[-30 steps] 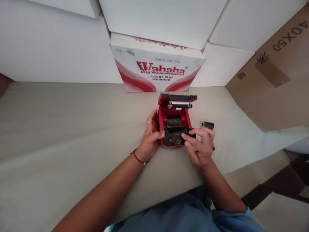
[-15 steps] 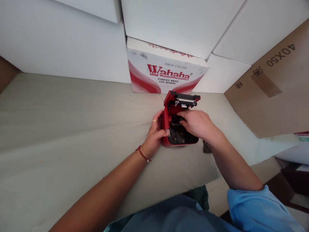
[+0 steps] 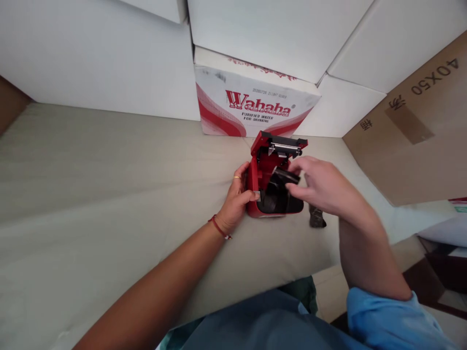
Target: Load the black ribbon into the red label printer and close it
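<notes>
right hand (image 3: pixel 323 185) pinches a black roll (image 3: pixel 286 176) between thumb and fingers at the opening of the red machine (image 3: pixel 254 177). left hand (image 3: pixel 235 203) grasps its side from eight o'clock; a dark piece (image 3: pixel 316 217) lies toward four o'clock.

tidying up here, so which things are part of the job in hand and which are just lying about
In the job: red device, left hand on its side; black roll, in the right hand.

Lying about: Wahaha box; white boxes; brown carton; dark scrap, though it may belong.
</notes>
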Demonstrator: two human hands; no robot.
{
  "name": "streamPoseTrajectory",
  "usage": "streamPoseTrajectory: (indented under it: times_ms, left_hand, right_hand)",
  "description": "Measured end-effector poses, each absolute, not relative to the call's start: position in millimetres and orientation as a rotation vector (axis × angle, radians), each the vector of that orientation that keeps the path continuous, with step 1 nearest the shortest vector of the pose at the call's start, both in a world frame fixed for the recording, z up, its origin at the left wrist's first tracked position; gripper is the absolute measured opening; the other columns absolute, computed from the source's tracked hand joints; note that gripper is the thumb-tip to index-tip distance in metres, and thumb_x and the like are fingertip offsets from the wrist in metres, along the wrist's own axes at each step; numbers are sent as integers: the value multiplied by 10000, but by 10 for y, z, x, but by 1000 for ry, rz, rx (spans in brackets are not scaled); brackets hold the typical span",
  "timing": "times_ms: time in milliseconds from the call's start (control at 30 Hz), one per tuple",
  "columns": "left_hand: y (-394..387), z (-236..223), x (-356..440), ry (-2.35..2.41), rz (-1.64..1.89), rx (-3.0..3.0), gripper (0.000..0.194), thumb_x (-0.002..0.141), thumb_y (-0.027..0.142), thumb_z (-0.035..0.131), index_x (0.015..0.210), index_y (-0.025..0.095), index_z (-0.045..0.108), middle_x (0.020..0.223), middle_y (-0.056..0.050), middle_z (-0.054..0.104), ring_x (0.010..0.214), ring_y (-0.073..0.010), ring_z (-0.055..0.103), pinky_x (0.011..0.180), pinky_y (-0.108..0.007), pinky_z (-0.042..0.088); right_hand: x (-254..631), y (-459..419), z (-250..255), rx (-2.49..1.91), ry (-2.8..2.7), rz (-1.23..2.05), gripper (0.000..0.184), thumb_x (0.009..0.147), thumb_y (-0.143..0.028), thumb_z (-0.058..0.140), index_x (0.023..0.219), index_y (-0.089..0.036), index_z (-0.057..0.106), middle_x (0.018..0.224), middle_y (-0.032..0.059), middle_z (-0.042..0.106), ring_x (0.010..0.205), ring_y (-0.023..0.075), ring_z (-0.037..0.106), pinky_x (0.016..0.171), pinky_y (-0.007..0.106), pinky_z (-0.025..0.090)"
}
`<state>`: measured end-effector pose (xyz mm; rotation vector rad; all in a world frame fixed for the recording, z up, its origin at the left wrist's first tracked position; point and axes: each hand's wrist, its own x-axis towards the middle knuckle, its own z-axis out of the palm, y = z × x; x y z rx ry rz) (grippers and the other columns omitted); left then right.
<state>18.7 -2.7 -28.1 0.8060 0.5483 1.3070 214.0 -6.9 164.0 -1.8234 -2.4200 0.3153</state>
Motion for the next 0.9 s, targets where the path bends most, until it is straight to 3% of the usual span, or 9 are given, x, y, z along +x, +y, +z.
streamPoseTrajectory:
  times_ms: [133,233,333,400,533,700,833,900]
  left_hand:
    - [-23,-288,199,559,1317,806,867,694,303,824,1511,347,540,1681,-49,538,1609,-354,445,1347,-546,360]
    - [-11,-294,206,564,1317,829,875,696,306,808,1525,334,530,1689,-58,531,1620,-358,427,1357,-546,340]
    - [0,-294,201,566,1308,840,887,707,299,784,1549,323,506,1700,-64,525,1630,-359,417,1359,-545,335]
    - [4,-296,193,570,1289,837,900,709,292,778,1560,323,488,1706,-64,519,1640,-361,406,1366,-550,326]
    - [1,-305,183,563,1271,845,913,715,289,779,1573,337,470,1722,-52,501,1655,-363,391,1374,-550,320]
    - [-2,-274,182,548,1276,847,883,730,290,761,1566,335,481,1696,-47,527,1634,-360,416,1354,-548,352]
    - [3,-233,180,559,1266,828,894,700,271,752,1551,325,483,1696,-56,523,1633,-358,416,1353,-550,353]
    - [3,-219,184,579,1256,811,911,685,267,750,1551,327,475,1706,-58,510,1640,-361,408,1362,-557,341]
  right_hand:
    - [2818,-215,1922,-1956,-2046,620,352,911,-536,754,1139,-271,787,649,-5,647,546,180,545,528,337,389]
    - [3215,-45,1727,-1977,-1906,765,402,811,-588,791,1023,-247,802,935,88,816,758,242,706,659,370,523]
    - [3280,187,1310,-2075,-1970,902,338,777,-495,785,967,-216,809,991,103,835,808,248,728,735,375,569]
    - [3243,260,1067,-2125,-2009,914,318,800,-417,760,1031,-208,823,1005,89,844,749,216,704,729,359,570]
    - [3369,184,853,-2168,-1973,790,438,862,-354,721,1276,-238,805,1293,102,833,792,204,712,823,379,601]
    - [3647,32,708,-2238,-1976,767,464,783,-315,756,1234,-252,840,1218,83,849,860,238,755,845,391,629]
    - [3681,-110,818,-2255,-1989,746,414,789,-443,788,1147,-254,872,1100,81,866,848,258,764,867,422,631]
    - [3716,-241,1118,-2224,-2058,806,400,767,-523,843,1066,-264,897,1034,85,874,769,249,755,790,410,630]
